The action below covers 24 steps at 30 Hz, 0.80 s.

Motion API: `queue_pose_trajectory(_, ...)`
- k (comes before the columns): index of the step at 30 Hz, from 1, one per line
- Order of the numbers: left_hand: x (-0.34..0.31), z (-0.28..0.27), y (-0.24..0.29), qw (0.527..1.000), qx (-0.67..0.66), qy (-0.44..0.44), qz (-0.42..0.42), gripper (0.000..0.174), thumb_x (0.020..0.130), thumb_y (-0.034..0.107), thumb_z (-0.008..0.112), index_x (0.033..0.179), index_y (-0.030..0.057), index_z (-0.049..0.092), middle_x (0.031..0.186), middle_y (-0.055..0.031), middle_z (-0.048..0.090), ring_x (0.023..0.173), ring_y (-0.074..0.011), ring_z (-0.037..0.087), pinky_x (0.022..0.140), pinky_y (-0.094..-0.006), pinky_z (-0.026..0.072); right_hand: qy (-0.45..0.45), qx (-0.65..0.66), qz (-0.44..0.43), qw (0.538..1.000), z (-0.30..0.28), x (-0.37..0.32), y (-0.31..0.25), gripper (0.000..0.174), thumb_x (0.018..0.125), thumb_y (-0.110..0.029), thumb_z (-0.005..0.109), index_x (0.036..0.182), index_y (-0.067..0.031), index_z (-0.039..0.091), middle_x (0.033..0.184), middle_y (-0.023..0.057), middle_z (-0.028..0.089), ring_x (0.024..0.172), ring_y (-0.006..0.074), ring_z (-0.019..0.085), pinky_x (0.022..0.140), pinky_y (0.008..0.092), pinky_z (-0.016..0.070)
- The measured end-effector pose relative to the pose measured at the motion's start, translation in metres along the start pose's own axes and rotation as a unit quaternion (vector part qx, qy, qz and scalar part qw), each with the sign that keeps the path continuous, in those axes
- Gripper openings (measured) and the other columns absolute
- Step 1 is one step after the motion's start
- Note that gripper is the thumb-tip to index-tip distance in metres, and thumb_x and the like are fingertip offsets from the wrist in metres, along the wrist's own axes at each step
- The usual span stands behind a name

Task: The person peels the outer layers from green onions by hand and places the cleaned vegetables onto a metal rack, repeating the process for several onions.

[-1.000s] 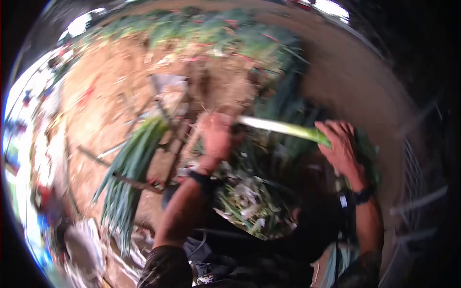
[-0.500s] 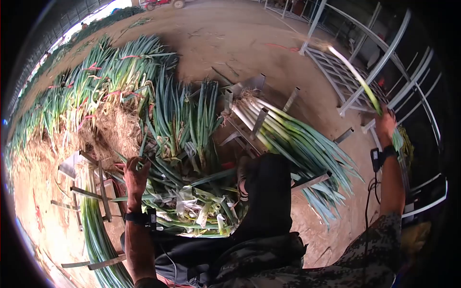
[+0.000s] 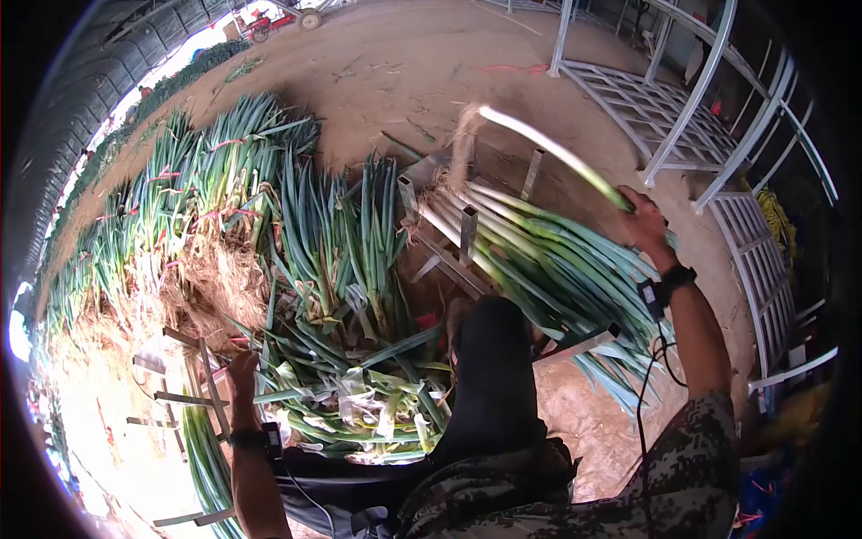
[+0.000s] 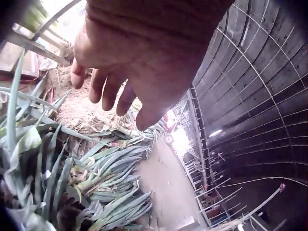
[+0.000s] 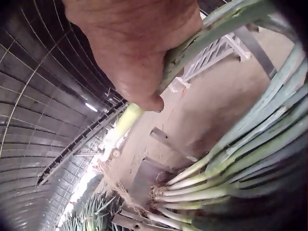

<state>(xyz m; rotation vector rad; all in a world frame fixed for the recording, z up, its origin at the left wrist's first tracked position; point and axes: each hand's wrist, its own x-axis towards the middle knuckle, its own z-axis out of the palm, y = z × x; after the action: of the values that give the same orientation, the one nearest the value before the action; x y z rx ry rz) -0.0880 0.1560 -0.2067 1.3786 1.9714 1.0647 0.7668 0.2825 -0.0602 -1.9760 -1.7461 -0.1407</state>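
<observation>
My right hand [image 3: 645, 220] grips a single long green onion [image 3: 548, 144] near where white turns to green, its roots pointing away to the left. Below it, a bundle of green onions [image 3: 557, 256] lies in a metal rack [image 3: 468, 235]. In the right wrist view the thumb and fingers of the right hand [image 5: 139, 53] curl round the stalk [image 5: 126, 120], above the bundle [image 5: 202, 192]. The left hand [image 3: 241, 382] holds nothing, beside a second rack [image 3: 193, 396]; in the left wrist view the left hand [image 4: 139, 57] has its fingers loosely bent and apart.
Tied onion bundles [image 3: 215, 171] stand at the left and back. Loose leaves and trimmings [image 3: 359, 404] lie between the racks, near my knee [image 3: 498, 332]. White metal frames [image 3: 660, 117] stand at the upper right on the dirt floor [image 3: 404, 63]. More onions [image 3: 205, 449] lie in the left rack.
The right hand has brought the onion from the far right, by the white frame, to above the racked bundle. The left hand has moved slightly down and left.
</observation>
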Motion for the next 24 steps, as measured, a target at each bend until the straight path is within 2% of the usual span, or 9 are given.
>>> queue_pose_trajectory(2,-0.011,-0.01,0.015,1.0,-0.009,0.016,-0.005,0.038,0.087,0.03,0.07,0.109,-0.0016,0.071,0.101,-0.0129,0.073,0.094,-0.0204,0.067,0.087,-0.0327,0.05,0.0,0.023,-0.018,1.0,0.02,0.013,-0.019,0.05,0.077,-0.027,0.069,0.125,-0.0164,0.063,0.114,0.0177,0.067,0.108,0.0364,0.062,0.095,0.0449,0.0494)
queue_pose_trajectory(5,-0.013,-0.023,-0.013,0.998,0.044,0.016,-0.038,0.036,0.086,0.025,0.072,0.109,-0.0027,0.07,0.102,-0.0114,0.073,0.094,-0.0185,0.067,0.087,-0.0311,0.0503,-0.017,0.022,-0.072,0.997,0.047,0.028,-0.027,0.049,0.076,-0.026,0.07,0.123,-0.0151,0.065,0.111,0.0196,0.067,0.106,0.0368,0.063,0.094,0.0453,0.0492)
queue_pose_trajectory(6,-0.015,-0.024,-0.022,0.997,0.008,0.012,-0.082,0.036,0.085,0.022,0.074,0.111,-0.0032,0.069,0.104,-0.0112,0.073,0.096,-0.018,0.067,0.087,-0.0307,0.0505,-0.017,0.019,-0.094,0.995,0.059,0.033,-0.023,0.05,0.075,-0.026,0.071,0.123,-0.0136,0.064,0.109,0.0207,0.067,0.103,0.0373,0.063,0.093,0.0461,0.0492)
queue_pose_trajectory(9,-0.022,-0.02,-0.047,0.994,-0.067,0.023,-0.087,0.037,0.085,0.022,0.074,0.112,-0.0035,0.069,0.105,-0.0115,0.072,0.095,-0.0186,0.067,0.087,-0.0314,0.0507,-0.042,0.019,-0.076,0.996,0.091,0.042,-0.02,0.05,0.075,-0.026,0.071,0.122,-0.0124,0.065,0.107,0.0211,0.067,0.101,0.0378,0.063,0.091,0.0471,0.0494)
queue_pose_trajectory(10,-0.021,-0.021,-0.052,0.994,-0.042,0.011,-0.1,0.038,0.085,0.023,0.074,0.112,-0.0034,0.069,0.104,-0.011,0.072,0.094,-0.0189,0.067,0.087,-0.0318,0.0508,-0.045,0.041,-0.067,0.996,0.098,0.045,-0.02,0.049,0.075,-0.026,0.072,0.121,-0.0128,0.065,0.105,0.0208,0.067,0.1,0.0384,0.063,0.089,0.0482,0.0495)
queue_pose_trajectory(13,-0.03,-0.008,-0.021,0.989,0.01,0.014,-0.149,0.039,0.085,0.023,0.074,0.113,-0.0036,0.068,0.103,-0.0107,0.072,0.093,-0.0188,0.066,0.086,-0.0319,0.0507,-0.092,0.029,-0.021,0.995,0.121,0.055,-0.014,0.052,0.075,-0.025,0.072,0.124,-0.0119,0.064,0.114,0.0188,0.067,0.108,0.0364,0.062,0.095,0.0449,0.0483)
queue_pose_trajectory(17,-0.026,0.015,-0.022,0.99,0.068,-0.003,-0.122,0.035,0.085,0.025,0.072,0.107,-0.0024,0.071,0.095,-0.0094,0.073,0.088,-0.0173,0.066,0.082,-0.0328,0.0516,-0.039,0.041,-0.052,0.997,0.152,0.057,0.001,0.051,0.071,-0.021,0.077,0.12,-0.0102,0.065,0.103,0.0191,0.067,0.1,0.0388,0.062,0.092,0.048,0.0473)
queue_pose_trajectory(21,-0.019,0.052,-0.018,0.99,0.038,-0.012,-0.135,0.035,0.083,0.025,0.072,0.106,-0.0024,0.072,0.093,-0.0094,0.073,0.085,-0.0169,0.066,0.079,-0.0324,0.0517,-0.024,0.005,-0.111,0.994,0.172,0.054,0.016,0.058,0.07,-0.016,0.078,0.125,-0.0096,0.061,0.105,0.0162,0.066,0.103,0.0359,0.06,0.095,0.0474,0.0442)
queue_pose_trajectory(24,-0.015,0.077,0.01,0.983,0.091,-0.05,-0.149,0.033,0.084,0.022,0.072,0.107,-0.0017,0.072,0.097,-0.0109,0.073,0.088,-0.0177,0.066,0.082,-0.033,0.0506,-0.048,-0.001,-0.137,0.989,0.185,0.052,0.022,0.061,0.071,-0.013,0.076,0.129,-0.0096,0.057,0.113,0.014,0.063,0.109,0.0332,0.057,0.095,0.0481,0.0432)
